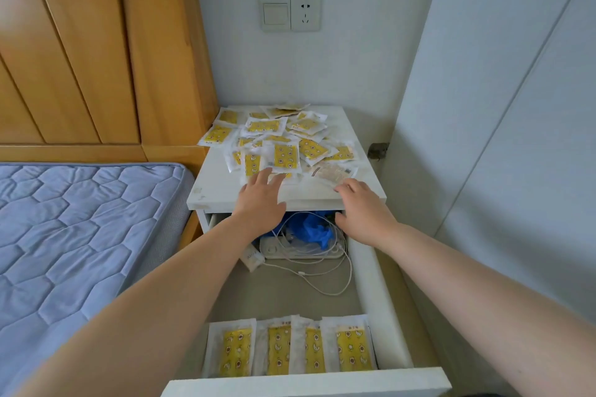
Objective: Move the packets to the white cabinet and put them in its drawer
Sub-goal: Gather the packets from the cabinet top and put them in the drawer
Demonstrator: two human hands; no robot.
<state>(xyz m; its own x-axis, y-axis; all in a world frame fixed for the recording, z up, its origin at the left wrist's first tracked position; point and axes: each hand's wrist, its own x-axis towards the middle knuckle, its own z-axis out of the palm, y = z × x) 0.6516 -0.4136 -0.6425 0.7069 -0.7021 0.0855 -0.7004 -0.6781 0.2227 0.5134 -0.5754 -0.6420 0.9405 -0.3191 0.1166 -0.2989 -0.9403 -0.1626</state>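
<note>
While both hands reach over the open drawer (377, 284), a white cable (322, 271), power strip (280, 250), blue bag (309, 229) and small tube (253, 258) crowd its far end. Mattress (80, 235) and wooden headboard (80, 58) at left; wall socket (304, 13) above the cabinet (222, 184).

Packets (283, 138): clear-white sachets, yellow patterned inserts. A loose pile covers the far cabinet top; four more sit side by side, overlapping, at the drawer's near end.

Left hand (261, 200): fingers straight and spread, tips touching the nearest packets, holding nothing. Right hand (364, 206): fingers bent at the pile's near right edge, tips on a pale packet; grip not determinable.

Left forearm hides the drawer's left side. Drawer front is cut off at the near edge. Packet print is unreadable.
</note>
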